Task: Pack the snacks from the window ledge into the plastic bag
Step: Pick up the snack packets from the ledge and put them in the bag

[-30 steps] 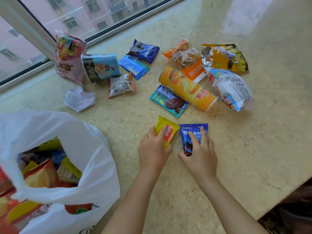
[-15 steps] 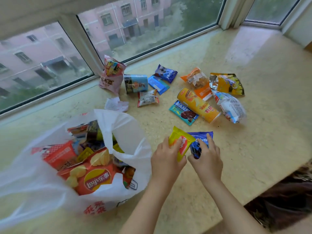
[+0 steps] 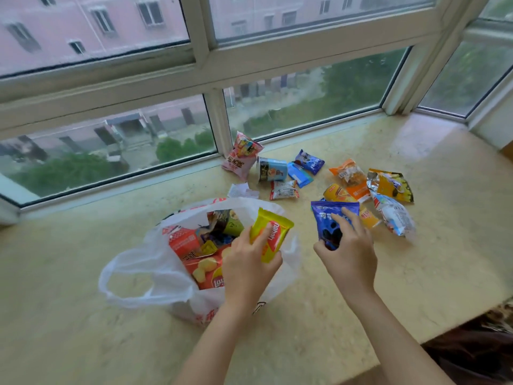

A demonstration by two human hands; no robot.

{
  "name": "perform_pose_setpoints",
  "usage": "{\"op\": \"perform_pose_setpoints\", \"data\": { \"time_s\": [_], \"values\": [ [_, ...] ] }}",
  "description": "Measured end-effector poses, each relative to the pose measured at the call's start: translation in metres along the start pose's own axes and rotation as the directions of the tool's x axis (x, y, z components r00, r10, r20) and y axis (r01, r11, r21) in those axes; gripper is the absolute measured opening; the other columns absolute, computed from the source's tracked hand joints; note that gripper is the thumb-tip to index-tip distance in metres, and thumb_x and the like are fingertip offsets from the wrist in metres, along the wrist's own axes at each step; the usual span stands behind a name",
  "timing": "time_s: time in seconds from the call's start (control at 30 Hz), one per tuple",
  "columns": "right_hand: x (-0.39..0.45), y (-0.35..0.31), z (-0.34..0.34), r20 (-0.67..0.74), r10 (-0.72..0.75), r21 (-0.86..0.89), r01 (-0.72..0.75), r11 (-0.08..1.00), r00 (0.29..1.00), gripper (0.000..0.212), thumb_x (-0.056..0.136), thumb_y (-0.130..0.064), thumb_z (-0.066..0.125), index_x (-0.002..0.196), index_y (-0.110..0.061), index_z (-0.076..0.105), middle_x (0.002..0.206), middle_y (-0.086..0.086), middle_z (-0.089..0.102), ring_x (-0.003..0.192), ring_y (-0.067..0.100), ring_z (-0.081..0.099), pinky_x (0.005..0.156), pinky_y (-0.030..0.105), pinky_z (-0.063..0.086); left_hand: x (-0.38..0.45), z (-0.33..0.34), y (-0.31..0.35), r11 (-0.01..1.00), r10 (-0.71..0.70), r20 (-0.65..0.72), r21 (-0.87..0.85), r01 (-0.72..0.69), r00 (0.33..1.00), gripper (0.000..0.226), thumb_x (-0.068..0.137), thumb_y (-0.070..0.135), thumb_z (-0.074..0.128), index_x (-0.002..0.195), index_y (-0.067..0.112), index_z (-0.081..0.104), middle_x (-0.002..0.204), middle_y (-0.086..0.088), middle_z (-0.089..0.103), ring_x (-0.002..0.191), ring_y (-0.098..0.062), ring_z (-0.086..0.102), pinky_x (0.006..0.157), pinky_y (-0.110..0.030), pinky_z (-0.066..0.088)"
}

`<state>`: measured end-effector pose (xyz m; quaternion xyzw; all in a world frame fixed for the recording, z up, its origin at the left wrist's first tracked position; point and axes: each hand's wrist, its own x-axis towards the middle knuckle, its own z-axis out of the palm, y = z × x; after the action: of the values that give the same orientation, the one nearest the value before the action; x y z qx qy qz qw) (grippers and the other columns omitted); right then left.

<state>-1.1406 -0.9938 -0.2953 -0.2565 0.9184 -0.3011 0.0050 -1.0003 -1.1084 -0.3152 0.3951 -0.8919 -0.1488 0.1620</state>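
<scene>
Lying open on the window ledge (image 3: 416, 273), a white plastic bag (image 3: 155, 273) is seen part-filled with snacks; a yellow packet (image 3: 273, 234) is gripped above it by the left hand (image 3: 249, 262), a blue packet (image 3: 330, 220) is pinched by the right hand (image 3: 349, 251), and loose snacks (image 3: 388, 195) are scattered beyond.

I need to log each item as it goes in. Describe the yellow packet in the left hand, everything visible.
The yellow packet is a small glossy pillow pack, likely plastic film, with a red panel bearing white lettering and a crimped top edge. It looks sealed and puffy. The left hand grips its lower end, thumb across the front, holding it tilted in the air over the open mouth of the white plastic bag. Nothing else touches it.
</scene>
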Motion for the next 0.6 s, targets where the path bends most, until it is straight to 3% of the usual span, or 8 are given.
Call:
{"op": "perform_pose_setpoints", "data": {
  "time_s": [0.27, 0.43, 0.6],
  "values": [
    [-0.048, -0.084, 0.047, 0.249, -0.25, 0.113, 0.229, 0.967, 0.936, 0.057, 0.069, -0.027, 0.068, 0.125, -0.023, 0.059, 0.138, -0.014, 0.048, 0.12, 0.015, 0.045, 0.08, 0.027, 0.048, -0.011, 0.003, -0.093, 0.952, -0.304, 0.132, 0.073, 0.297, 0.943, 0.057, 0.081, 0.055, 0.061, 0.135, 0.043, 0.048, 0.137, 0.004, 0.05, 0.115, -0.019, 0.053, 0.077, -0.033, 0.05],
    [-0.051, -0.097, 0.1, 0.463, -0.27, 0.114, 0.245, 0.963, 0.845, 0.057, 0.074, -0.027, 0.061, 0.131, -0.024, 0.053, 0.141, -0.015, 0.042, 0.122, 0.015, 0.039, 0.08, 0.025, 0.045, 0.008, 0.017, -0.123, 0.953, -0.295, 0.185, 0.122, 0.276, 0.937, 0.061, 0.083, 0.061, 0.055, 0.138, 0.038, 0.043, 0.134, 0.002, 0.05, 0.112, -0.02, 0.052, 0.076, -0.032, 0.048],
    [-0.03, -0.094, 0.141, 0.548, -0.287, 0.082, 0.291, 0.953, 0.786, 0.058, 0.081, -0.027, 0.059, 0.138, -0.022, 0.046, 0.148, -0.01, 0.037, 0.129, 0.017, 0.034, 0.091, 0.028, 0.044, 0.023, 0.026, -0.143, 0.951, -0.295, 0.183, 0.153, 0.269, 0.938, 0.063, 0.087, 0.059, 0.051, 0.143, 0.035, 0.036, 0.142, -0.001, 0.043, 0.121, -0.022, 0.048, 0.083, -0.033, 0.048]
  ]
}}
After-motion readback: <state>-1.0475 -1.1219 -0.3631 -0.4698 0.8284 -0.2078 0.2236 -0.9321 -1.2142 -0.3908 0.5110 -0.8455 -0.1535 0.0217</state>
